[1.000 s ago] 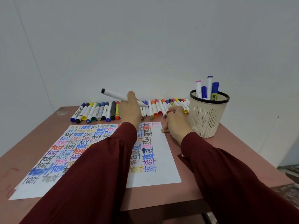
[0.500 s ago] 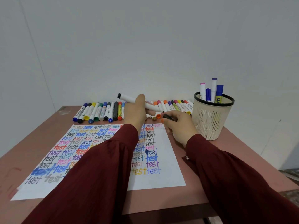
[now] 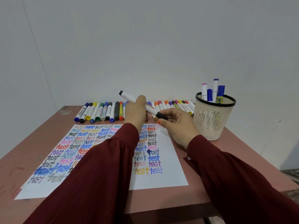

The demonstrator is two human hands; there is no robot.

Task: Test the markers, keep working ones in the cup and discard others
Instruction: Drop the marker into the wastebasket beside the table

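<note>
My left hand [image 3: 135,111] grips a white marker [image 3: 128,96] by its barrel, held slantwise above the table. My right hand [image 3: 177,122] pinches the marker's black cap [image 3: 162,116] at the lower end. Below them lies a white sheet of paper [image 3: 168,159] covered with the word "test" in many colours. A beige mesh cup [image 3: 212,120] with a black rim stands at the right and holds several markers [image 3: 213,91]. A row of coloured markers [image 3: 103,111] lies along the back of the table, partly hidden behind my hands.
The pinkish-brown table [image 3: 242,152] ends close to a white wall behind the marker row. The cup stands near the table's right edge. My dark red sleeves cover much of the paper's middle.
My right hand lifted off the paper's corner and took hold of the black cap end of the marker. The left hand stayed raised, its marker now tilted down toward the right hand.
</note>
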